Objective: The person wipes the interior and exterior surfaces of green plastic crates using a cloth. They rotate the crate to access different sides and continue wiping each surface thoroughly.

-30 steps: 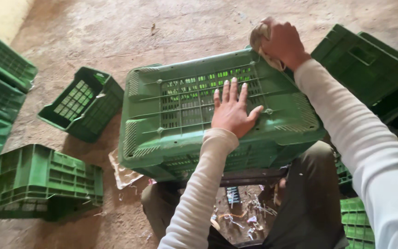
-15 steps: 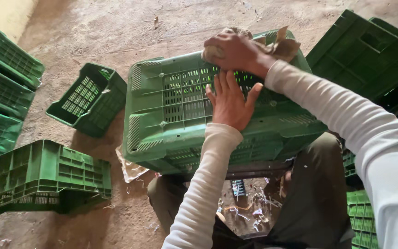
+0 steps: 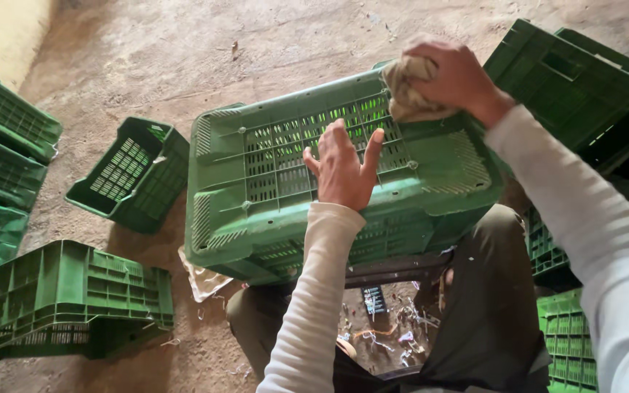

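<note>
The right hand [image 3: 453,76] has swung back from the middle of the upturned green crate [image 3: 343,175] to its far right corner, its grip closed around a wadded tan rag [image 3: 409,91] pressed on the rim. The left hand [image 3: 343,167] stays flat and open on the slatted base, steadying the crate across the person's knees above the dirt floor [image 3: 256,44]; the wiping seems to be working along the far edge.

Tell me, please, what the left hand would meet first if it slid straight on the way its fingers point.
Probably the right hand and its crumpled cloth at the far edge of the upturned crate; the left hand points up and slightly right.
</note>
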